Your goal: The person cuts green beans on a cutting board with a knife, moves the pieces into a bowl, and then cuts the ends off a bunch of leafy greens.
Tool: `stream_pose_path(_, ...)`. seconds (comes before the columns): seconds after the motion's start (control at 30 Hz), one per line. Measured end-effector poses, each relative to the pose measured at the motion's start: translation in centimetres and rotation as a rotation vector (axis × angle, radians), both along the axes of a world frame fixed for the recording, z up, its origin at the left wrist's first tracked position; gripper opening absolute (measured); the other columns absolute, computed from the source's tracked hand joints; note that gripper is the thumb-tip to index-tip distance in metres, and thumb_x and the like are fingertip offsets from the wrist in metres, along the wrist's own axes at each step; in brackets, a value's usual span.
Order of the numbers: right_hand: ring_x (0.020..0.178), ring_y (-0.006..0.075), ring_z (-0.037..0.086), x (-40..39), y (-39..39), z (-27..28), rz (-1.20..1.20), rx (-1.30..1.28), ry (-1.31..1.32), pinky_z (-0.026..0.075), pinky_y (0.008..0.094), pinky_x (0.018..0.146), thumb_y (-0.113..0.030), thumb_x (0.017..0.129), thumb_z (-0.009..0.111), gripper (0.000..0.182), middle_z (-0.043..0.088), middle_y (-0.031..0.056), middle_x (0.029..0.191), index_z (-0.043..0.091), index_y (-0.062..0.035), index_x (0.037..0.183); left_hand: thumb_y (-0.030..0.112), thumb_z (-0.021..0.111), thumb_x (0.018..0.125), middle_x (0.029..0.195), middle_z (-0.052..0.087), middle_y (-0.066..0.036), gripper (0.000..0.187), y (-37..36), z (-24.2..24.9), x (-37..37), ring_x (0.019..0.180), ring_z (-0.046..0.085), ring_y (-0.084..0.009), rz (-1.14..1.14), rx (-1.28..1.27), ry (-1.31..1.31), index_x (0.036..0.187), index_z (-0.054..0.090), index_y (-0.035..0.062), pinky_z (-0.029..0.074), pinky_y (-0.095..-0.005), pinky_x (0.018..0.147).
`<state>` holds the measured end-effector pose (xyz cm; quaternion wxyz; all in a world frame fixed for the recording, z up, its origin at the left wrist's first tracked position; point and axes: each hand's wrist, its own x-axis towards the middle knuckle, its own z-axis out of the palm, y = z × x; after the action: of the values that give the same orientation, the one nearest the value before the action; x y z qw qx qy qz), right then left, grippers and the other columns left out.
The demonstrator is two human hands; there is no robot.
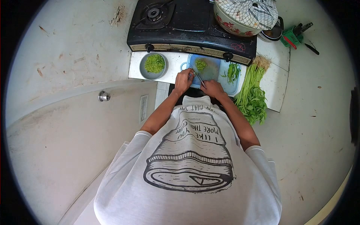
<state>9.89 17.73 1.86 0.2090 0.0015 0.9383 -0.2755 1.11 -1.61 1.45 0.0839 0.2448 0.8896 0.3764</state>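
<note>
My right hand [212, 89] is closed round the handle of a knife [198, 77], whose blade slants up and left over the blue cutting board [213, 60]. At the board's left edge, my left hand [183, 80] has its fingers drawn together beside the blade tip; what they pinch, if anything, is too small to tell. Just above the blade lies a small pile of chopped greens [200, 65]. Some uncut green leaves [233, 72] rest on the board's right side. A grey bowl [165, 72] to the left holds more chopped greens [154, 63].
Behind the board stands a black gas stove [191, 22] bearing a flowered pot [229, 27] under a checked cloth [251, 11]. A bunch of leafy stalks with roots [252, 88] hangs over the counter's right edge. Farther right are a small pan [273, 34] and a green utensil basket [291, 36].
</note>
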Motion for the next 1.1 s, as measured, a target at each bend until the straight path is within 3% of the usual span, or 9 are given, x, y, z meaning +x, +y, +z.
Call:
stream_pose_path(0.67,0.082,0.0427,0.072,0.1,0.2,0.3,0.019,-0.046,-0.024,0.058,0.0526,0.080,-0.038,0.091,0.060,0.036,0.073,0.0235,0.087,0.076,-0.0061,0.091,0.010,0.078,0.084,0.098,0.073,-0.011,0.028,0.7,-0.4,0.6,0.077,0.069,-0.0293,0.092,-0.022,0.063,0.109,0.065,0.0048,0.055,-0.0405,0.070)
stream_pose_path(0.77,0.083,0.0428,0.072,0.0,0.2,0.1,0.009,-0.040,-0.048,0.058,0.0528,0.081,-0.038,0.092,0.060,0.036,0.073,0.0238,0.087,0.076,-0.0058,0.092,0.004,0.075,0.080,0.096,0.071,-0.014,0.031,1.1,0.6,0.6,0.090,0.070,-0.0371,0.116,-0.028,-0.060,0.108,0.060,0.0028,0.055,-0.0451,0.077)
stream_pose_path(1.07,0.084,0.0447,0.072,0.3,0.6,-0.1,-0.007,-0.075,-0.052,0.058,0.0548,0.082,-0.041,0.092,0.060,0.039,0.073,0.0258,0.088,0.075,-0.0044,0.093,0.003,0.073,0.079,0.098,0.071,-0.013,0.036,1.3,0.5,0.3,0.090,0.070,-0.0376,0.100,0.008,-0.080,0.112,0.057,0.0031,0.055,-0.0463,0.078)
stream_pose_path(1.1,0.084,0.0447,0.072,0.3,0.6,0.2,-0.006,-0.073,-0.047,0.058,0.0549,0.083,-0.041,0.093,0.060,0.039,0.073,0.0258,0.088,0.075,-0.0045,0.093,0.002,0.074,0.080,0.097,0.072,-0.012,0.038,1.3,0.2,0.2,0.084,0.069,-0.0343,0.094,0.009,-0.057,0.114,0.057,0.0035,0.055,-0.0442,0.075)
